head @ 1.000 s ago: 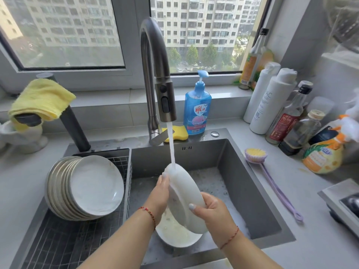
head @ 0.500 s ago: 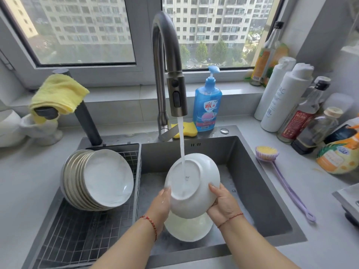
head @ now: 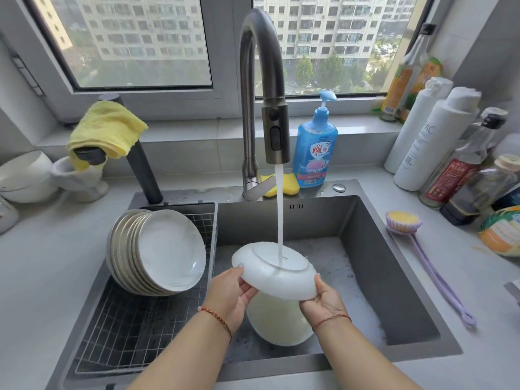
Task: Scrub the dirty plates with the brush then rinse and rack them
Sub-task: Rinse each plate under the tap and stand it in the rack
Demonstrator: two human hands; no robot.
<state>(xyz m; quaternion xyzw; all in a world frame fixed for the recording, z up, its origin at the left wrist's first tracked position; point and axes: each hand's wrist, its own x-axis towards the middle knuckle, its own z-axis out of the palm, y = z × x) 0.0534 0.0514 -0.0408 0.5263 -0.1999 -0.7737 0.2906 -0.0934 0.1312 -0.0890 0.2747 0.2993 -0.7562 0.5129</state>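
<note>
A white plate (head: 270, 274) is held upside down over the sink (head: 394, 280), its underside up under the running water from the faucet (head: 275, 133). My left hand (head: 229, 294) grips its left rim and my right hand (head: 323, 302) grips its near right rim. Below it a second white plate (head: 278, 322) lies on the sink floor in soapy water. Several washed plates (head: 157, 251) lean stacked in the wire rack (head: 135, 327) at the left. The purple long-handled brush (head: 416, 249) lies on the counter to the right of the sink.
A blue dish soap bottle (head: 315, 147) and a yellow sponge (head: 287, 184) stand behind the sink. Bottles (head: 439, 142) crowd the right back counter. A yellow cloth (head: 107, 128) hangs on a dark tap at the left, with white bowls (head: 28, 175) beside it.
The plate went from edge-on under the stream to flat with its underside up, and both hands shifted along its rim. The view moved closer.
</note>
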